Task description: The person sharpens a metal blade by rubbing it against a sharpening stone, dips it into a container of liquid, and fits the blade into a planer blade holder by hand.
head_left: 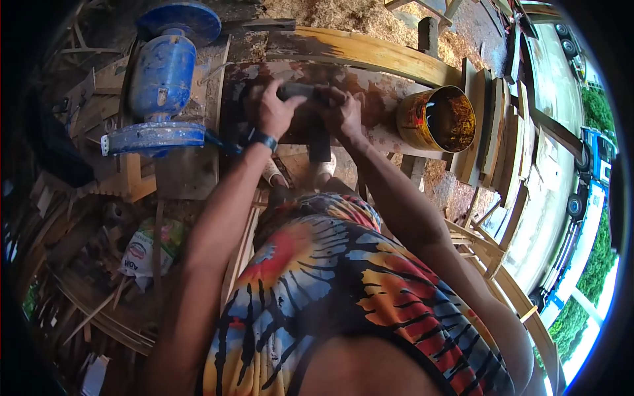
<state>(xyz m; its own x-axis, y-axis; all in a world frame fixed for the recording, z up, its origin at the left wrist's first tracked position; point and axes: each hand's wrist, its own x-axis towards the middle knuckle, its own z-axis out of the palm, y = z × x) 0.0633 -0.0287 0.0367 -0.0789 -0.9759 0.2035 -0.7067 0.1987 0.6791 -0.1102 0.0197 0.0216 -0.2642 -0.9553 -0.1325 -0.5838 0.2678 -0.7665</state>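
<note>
Both my hands press on a dark grey block [298, 91] lying on a stained wooden workbench [370, 86]. My left hand [274, 109], with a dark watch at the wrist, grips the block's left end. Over the right end of the same block my right hand [343, 112] is closed. The wood under the block is dark brown and wet-looking. My tie-dye shirt fills the lower middle of the view.
A rusty yellow tin [439, 119] of dark liquid stands on the bench to the right. A blue motor [162, 72] on a blue base sits to the left. Wood planks [492, 132] lean at the right; scrap wood and a plastic bag [142, 251] lie on the floor left.
</note>
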